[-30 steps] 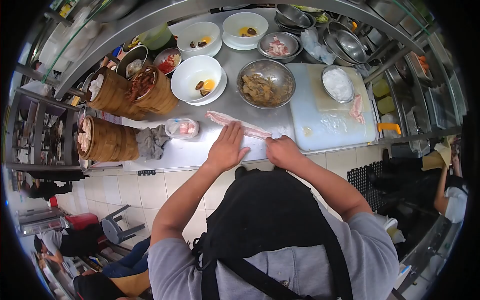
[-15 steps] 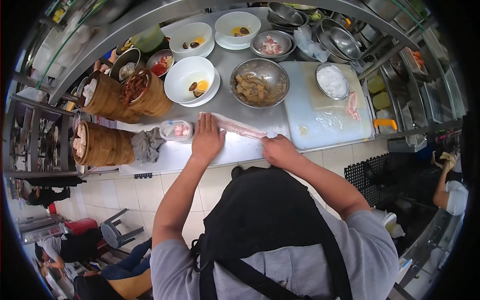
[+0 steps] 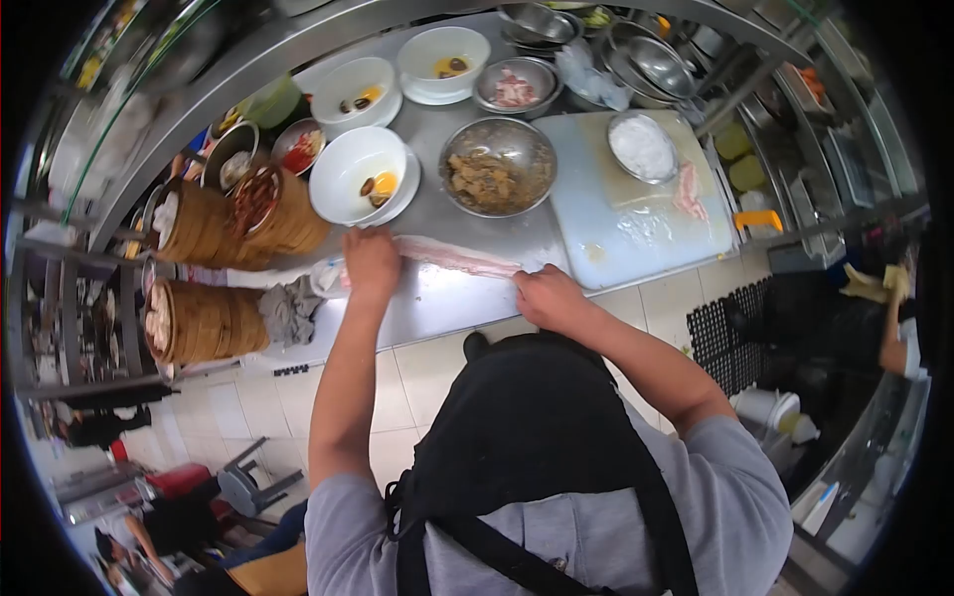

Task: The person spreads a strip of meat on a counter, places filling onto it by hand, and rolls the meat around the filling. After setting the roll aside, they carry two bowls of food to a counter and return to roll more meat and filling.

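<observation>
A long, pale pink strip of fatty pork lies stretched along the steel counter between my hands. My left hand is closed at the strip's left end, its fingertips hidden beneath the knuckles. At the other end, my right hand pinches the strip near the counter's front edge. A small clear plastic tub is partly covered by my left hand. Just beyond the strip stands a steel bowl of brown, paste-like food. A white bowl with yolk and dark pieces sits behind my left hand.
Bamboo steamers and a grey cloth occupy the left side. On the right, a white cutting board carries a bowl of white powder and a meat piece. A metal shelf rail crosses above the counter.
My left hand has shifted left and curled from lying flat to closed, now overlapping the plastic tub. My right hand keeps its pinch on the strip. The whole view has tilted slightly.
</observation>
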Demonstrator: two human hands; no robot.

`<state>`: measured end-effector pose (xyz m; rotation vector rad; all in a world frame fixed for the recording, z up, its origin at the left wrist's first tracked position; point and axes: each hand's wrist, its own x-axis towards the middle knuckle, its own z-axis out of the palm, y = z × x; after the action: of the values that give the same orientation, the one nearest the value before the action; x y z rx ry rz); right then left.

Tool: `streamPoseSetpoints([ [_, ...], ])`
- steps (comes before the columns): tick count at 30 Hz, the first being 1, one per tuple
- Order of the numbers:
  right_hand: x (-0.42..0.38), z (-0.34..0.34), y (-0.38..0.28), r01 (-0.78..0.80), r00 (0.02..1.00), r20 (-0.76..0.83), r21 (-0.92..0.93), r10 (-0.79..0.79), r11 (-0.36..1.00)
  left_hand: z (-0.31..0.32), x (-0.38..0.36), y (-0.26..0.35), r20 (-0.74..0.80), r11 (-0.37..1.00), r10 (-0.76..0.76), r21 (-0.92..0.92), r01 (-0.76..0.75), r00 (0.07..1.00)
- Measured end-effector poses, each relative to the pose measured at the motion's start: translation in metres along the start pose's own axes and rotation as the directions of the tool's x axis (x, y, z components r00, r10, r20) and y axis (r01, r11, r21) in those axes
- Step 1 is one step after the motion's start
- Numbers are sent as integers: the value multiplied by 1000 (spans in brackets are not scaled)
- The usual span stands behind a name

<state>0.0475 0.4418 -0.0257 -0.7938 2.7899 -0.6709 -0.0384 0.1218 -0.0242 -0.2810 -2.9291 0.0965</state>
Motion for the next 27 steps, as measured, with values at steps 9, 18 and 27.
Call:
streamPoseSetpoints([
  [9, -6, -68, -9, 20, 948, -291, 460, 130, 888, -107, 7, 102, 237, 262, -205, -921, 286, 950],
  [18, -107, -169, 123, -9, 717, -637, 397, 282, 918, -124, 56, 360, 430, -248, 137, -857, 451, 892],
  [27, -187, -304, 296, -388, 458, -613, 513, 643, 766, -88, 128, 472, -123, 396, 468, -856, -332, 875],
])
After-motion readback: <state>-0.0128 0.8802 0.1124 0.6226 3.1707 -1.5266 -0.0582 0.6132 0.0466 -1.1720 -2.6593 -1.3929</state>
